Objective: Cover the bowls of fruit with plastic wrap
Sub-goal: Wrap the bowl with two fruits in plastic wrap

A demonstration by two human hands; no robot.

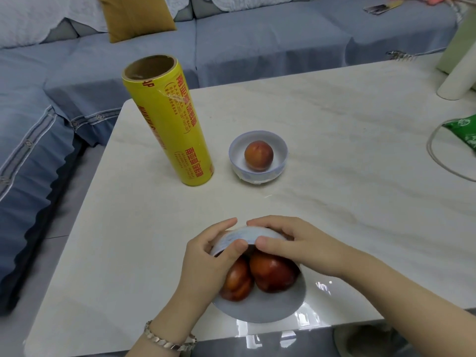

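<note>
A white bowl with two dark red fruits sits near the table's front edge, tilted toward me. My left hand and my right hand both grip its far rim, thumbs on the inner side. Clear wrap seems to lie over it, with shiny folds on the table beside it. A second white bowl holding one fruit stands farther back in the middle. A yellow roll of plastic wrap stands upright to its left.
The pale marble table has its left corner by the roll. A blue sofa runs behind and to the left. A white cylinder and a green packet lie at the right edge.
</note>
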